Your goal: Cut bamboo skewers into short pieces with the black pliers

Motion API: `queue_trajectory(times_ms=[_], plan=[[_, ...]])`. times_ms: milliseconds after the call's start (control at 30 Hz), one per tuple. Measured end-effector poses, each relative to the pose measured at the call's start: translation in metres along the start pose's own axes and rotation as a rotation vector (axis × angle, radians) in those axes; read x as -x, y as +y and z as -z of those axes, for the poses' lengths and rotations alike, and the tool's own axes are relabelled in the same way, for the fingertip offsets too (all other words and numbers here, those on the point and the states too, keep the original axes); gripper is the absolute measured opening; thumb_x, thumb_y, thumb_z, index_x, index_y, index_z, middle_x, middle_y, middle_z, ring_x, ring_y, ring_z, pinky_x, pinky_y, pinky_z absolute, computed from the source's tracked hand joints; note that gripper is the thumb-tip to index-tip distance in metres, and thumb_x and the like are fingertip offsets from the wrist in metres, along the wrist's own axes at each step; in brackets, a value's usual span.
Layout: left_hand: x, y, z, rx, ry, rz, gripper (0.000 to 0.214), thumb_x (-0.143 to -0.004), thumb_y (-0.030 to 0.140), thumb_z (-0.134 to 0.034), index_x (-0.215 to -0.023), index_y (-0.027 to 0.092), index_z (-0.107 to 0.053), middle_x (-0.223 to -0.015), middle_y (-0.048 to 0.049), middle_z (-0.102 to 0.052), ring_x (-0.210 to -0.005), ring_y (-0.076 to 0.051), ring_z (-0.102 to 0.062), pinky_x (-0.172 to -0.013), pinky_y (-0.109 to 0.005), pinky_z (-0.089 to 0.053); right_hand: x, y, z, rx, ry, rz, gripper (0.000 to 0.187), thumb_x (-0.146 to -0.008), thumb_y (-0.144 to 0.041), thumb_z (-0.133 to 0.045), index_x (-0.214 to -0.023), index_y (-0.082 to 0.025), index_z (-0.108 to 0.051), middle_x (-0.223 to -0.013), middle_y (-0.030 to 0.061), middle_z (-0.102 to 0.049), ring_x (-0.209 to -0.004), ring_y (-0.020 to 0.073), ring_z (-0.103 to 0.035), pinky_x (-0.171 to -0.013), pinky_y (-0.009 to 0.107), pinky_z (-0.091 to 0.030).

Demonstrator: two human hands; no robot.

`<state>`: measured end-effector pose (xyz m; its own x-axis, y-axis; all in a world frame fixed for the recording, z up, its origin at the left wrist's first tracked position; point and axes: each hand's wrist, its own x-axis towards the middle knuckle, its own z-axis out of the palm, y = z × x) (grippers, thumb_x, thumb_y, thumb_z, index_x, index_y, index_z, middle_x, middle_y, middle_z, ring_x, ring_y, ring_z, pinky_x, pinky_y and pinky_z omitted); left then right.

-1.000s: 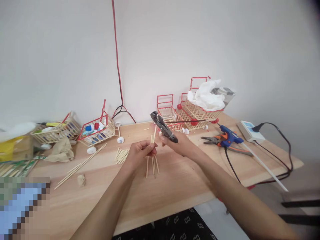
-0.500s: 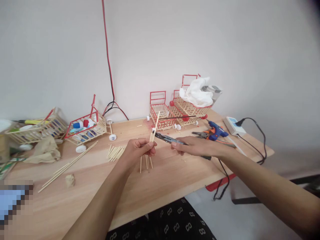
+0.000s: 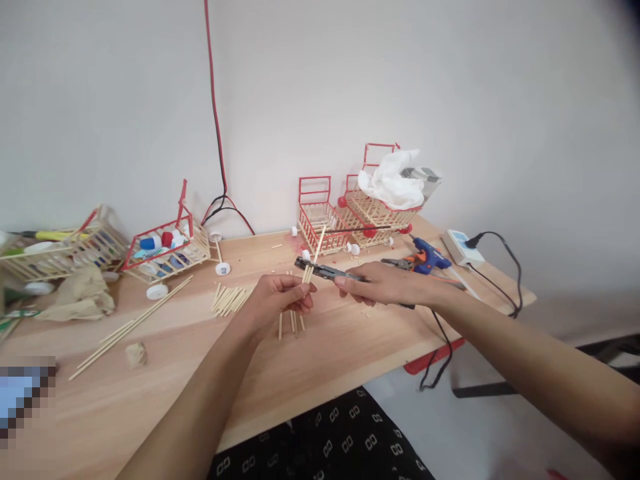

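My left hand (image 3: pixel 285 293) is closed around a few thin wooden sticks (image 3: pixel 319 250), which stand up out of the fingers with one reaching higher than the others. In my right hand (image 3: pixel 373 283) is a pair of pliers (image 3: pixel 327 270), its jaws lying across the sticks just above my left fingers. Whether the jaws are clamped on the wood cannot be made out. Below my left hand, more short sticks (image 3: pixel 293 323) lie on the table. A pile of cut sticks (image 3: pixel 231 300) rests just left of that hand.
Small stick-built carts (image 3: pixel 323 227) with red trim stand along the wall, one under a white plastic bag (image 3: pixel 393 180). A blue glue gun (image 3: pixel 429 257) and a power strip (image 3: pixel 464 248) sit at right. Long sticks (image 3: pixel 133 327) and crumpled brown paper (image 3: pixel 83 293) lie at left.
The pliers have moved left, so their jaws now cross the sticks instead of stopping beside them. My left hand keeps its hold. The whole view has shifted slightly.
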<state>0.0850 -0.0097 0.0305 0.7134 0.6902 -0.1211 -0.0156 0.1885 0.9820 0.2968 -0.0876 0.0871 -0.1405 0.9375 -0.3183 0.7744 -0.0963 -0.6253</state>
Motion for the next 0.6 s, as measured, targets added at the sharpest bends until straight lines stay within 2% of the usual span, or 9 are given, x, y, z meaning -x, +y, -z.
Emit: queue_trajectory(times_ms=[300, 600], plan=[[-0.0003, -0.0004, 0.0002, 0.006, 0.004, 0.04, 0.024, -0.068, 0.032, -0.072, -0.077, 0.01, -0.069, -0.063, -0.0048, -0.066, -0.056, -0.011, -0.059, -0.058, -0.023, -0.048, 0.0043, -0.0074, 0.0005, 0.007, 0.036, -0.039, 0.062, -0.077, -0.071, -0.04, -0.079, -0.014, -0.064, -0.059, 0.0043, -0.058, -0.048, 0.0118, -0.051, -0.042, 0.022, -0.036], [-0.0005, -0.0019, 0.0, 0.013, 0.019, 0.064, 0.024, -0.065, 0.032, -0.073, -0.075, 0.011, -0.07, -0.062, -0.0057, -0.066, -0.054, -0.012, -0.059, -0.056, -0.024, -0.048, 0.0015, -0.0053, -0.0011, 0.095, 0.089, -0.033, 0.06, -0.075, -0.072, -0.041, -0.065, -0.016, -0.059, -0.056, 0.0049, -0.059, -0.047, 0.0125, -0.05, -0.044, 0.024, -0.033]])
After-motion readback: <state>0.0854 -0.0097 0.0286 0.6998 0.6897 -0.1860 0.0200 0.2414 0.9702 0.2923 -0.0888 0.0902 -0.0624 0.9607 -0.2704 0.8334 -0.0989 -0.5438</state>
